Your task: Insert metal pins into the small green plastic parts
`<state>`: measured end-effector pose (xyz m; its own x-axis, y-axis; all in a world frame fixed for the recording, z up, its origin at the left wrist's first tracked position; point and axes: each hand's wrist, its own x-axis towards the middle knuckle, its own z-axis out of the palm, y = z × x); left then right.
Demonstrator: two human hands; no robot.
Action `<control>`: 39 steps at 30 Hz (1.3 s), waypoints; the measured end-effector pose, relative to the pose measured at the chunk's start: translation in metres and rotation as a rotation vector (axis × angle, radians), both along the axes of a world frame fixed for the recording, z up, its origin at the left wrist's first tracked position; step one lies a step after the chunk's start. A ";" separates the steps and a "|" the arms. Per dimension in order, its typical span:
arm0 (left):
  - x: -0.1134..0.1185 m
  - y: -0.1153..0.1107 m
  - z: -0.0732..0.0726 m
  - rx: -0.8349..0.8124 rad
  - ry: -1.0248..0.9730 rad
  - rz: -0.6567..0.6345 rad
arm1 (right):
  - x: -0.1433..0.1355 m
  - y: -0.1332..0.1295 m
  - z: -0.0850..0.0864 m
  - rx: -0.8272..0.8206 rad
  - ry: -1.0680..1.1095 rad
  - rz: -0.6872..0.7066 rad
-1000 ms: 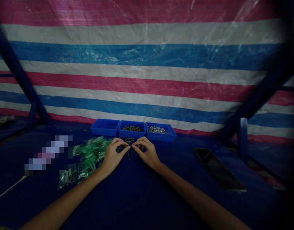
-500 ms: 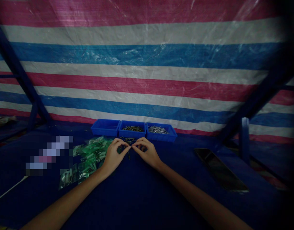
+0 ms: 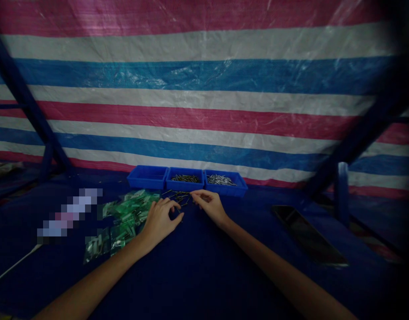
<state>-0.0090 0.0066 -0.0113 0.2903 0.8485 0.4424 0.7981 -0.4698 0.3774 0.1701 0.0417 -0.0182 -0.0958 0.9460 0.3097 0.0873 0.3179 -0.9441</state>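
1. In the head view, we see our left hand (image 3: 162,218) with thumb and forefinger apart, just beside the green bags (image 3: 133,209).
2. Our right hand (image 3: 211,208) has its fingertips near the loose screws (image 3: 178,195); in this dimness we can't tell whether they pinch one.
3. Beyond our fingers stand three blue trays (image 3: 184,186); well right lies a phone (image 3: 309,235).

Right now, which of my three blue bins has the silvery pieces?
The right-end bin: only there do bright silvery pieces show. The middle bin's pieces look darker and brassy, and the left-end bin shows no silver.
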 end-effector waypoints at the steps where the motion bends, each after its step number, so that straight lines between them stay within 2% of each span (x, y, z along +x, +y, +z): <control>1: 0.001 -0.001 0.001 -0.001 0.003 -0.007 | 0.001 0.001 0.002 -0.019 0.006 0.000; 7: 0.003 -0.003 0.001 -0.005 -0.015 -0.006 | 0.011 0.011 0.021 -0.057 0.057 0.031; 10: 0.001 -0.001 0.000 0.026 -0.034 0.012 | 0.015 0.012 0.026 -0.013 -0.022 0.086; 15: -0.005 0.004 0.000 0.070 -0.057 0.080 | 0.009 0.000 0.016 0.241 -0.423 0.062; 19: -0.008 0.006 0.001 0.078 -0.026 0.093 | -0.002 -0.016 0.009 0.404 -0.672 0.148; 26: -0.009 0.006 0.000 0.092 0.004 0.014 | -0.004 -0.022 0.009 0.521 -0.774 0.186; 32: -0.009 0.007 -0.003 0.101 -0.007 0.025 | -0.002 -0.019 0.009 0.588 -0.843 0.234; 39: -0.008 0.005 0.002 0.118 -0.078 0.037 | -0.002 -0.021 0.018 0.645 -1.001 0.266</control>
<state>-0.0165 0.0118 -0.0092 0.2211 0.7986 0.5598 0.7859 -0.4857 0.3826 0.1678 0.0204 -0.0003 -0.7290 0.5605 0.3930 0.5464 0.8223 -0.1593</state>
